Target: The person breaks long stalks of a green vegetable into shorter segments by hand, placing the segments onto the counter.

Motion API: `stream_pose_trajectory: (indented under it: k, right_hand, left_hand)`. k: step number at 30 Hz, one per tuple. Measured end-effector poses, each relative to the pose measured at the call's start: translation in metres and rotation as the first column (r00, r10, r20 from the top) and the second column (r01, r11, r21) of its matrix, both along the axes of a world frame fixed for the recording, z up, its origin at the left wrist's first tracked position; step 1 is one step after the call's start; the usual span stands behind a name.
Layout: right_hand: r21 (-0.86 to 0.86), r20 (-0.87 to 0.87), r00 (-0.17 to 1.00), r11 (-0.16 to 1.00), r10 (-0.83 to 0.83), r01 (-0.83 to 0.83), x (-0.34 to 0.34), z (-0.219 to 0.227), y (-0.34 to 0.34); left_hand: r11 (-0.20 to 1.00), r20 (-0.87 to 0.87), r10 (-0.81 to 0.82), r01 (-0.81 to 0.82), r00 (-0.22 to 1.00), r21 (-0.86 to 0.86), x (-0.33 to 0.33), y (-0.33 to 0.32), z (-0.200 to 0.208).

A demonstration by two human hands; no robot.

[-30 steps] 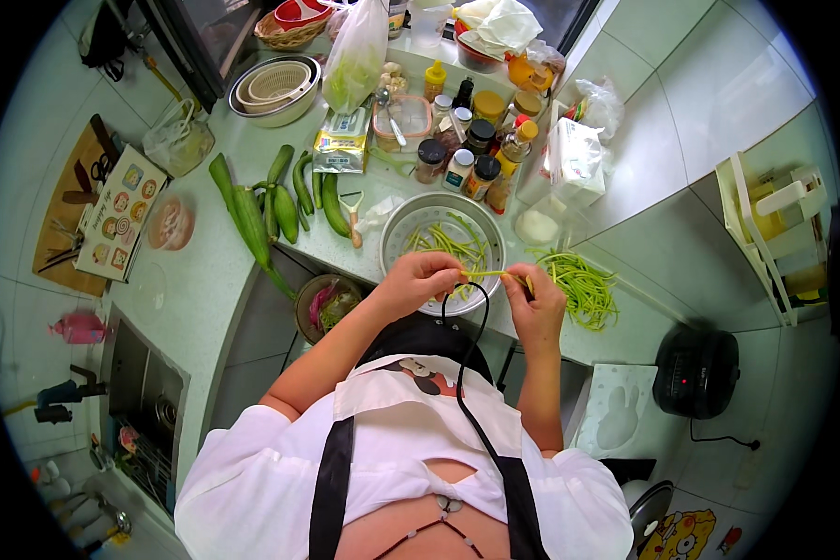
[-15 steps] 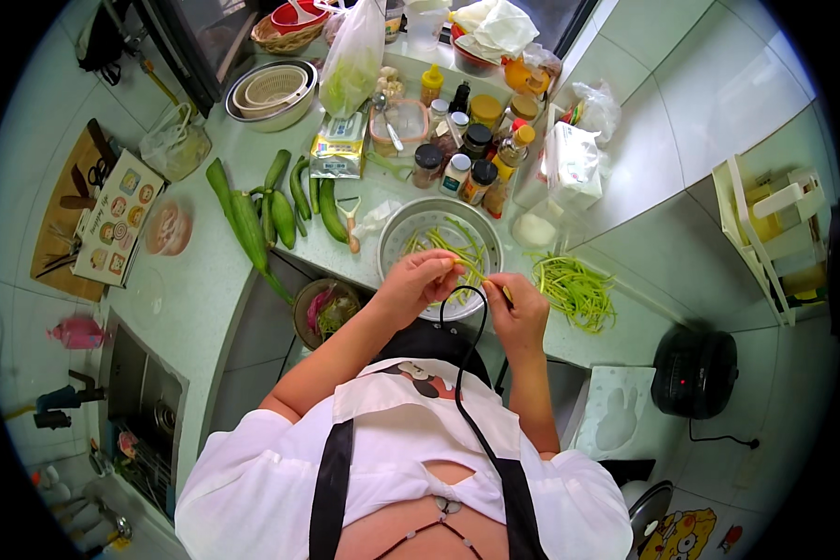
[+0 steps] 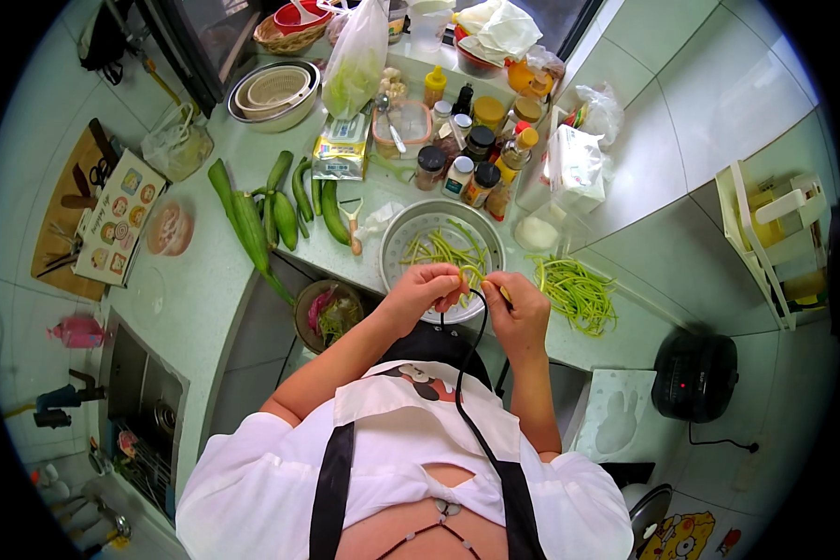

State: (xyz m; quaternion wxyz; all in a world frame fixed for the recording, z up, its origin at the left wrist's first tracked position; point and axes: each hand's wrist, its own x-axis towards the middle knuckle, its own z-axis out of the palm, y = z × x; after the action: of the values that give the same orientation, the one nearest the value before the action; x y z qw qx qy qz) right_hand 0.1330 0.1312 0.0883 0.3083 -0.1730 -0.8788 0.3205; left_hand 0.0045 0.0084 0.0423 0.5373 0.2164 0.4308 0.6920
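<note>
Between both hands is a slender green bean (image 3: 473,272), bent into a tight curve. My left hand (image 3: 429,292) pinches one end. My right hand (image 3: 518,311) grips the other, fingers curled. Both hands hover over the near rim of a round metal bowl (image 3: 395,226) on the counter. Bean pieces (image 3: 443,248) lie inside it, and my hands hide some of the near side. Right of the bowl is a loose pile of long green beans (image 3: 576,294). A black cord (image 3: 467,369) hangs in front of my apron, passing close to my fingers.
Loofahs (image 3: 249,227) and a peeler (image 3: 353,229) lie to the left. Sauce bottles and jars (image 3: 479,142) crowd behind the bowl. A bin (image 3: 303,322) with scraps sits below the counter edge. A black cooker (image 3: 695,373) stands at right, a sink (image 3: 140,392) at left.
My hands have come slightly closer together, and the bean between them is bent more sharply. The view has shifted slightly; the bowl and pile look the same.
</note>
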Motion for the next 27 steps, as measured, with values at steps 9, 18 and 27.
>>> stream_pose_trajectory:
  k: [9, 18, 27]
  right_hand:
    - [-0.089, 0.002, 1.000, 0.996, -0.029, 0.029, 0.005, -0.003, 0.009]
    - [-0.323, -0.005, 0.998, 0.944, 0.063, -0.061, 0.009, -0.004, 0.010]
    - [-0.509, -0.016, 0.993, 0.854, 0.116, -0.108, 0.012, -0.012, 0.011]
  left_hand:
    - [0.992, -0.181, 0.123, -0.118, 0.976, 0.037, 0.004, 0.001, 0.004]
    - [0.989, -0.119, 0.083, -0.067, 0.989, 0.129, 0.001, -0.004, 0.003]
    - [0.990, 0.084, -0.005, -0.006, 0.996, 0.138, -0.002, -0.013, 0.006]
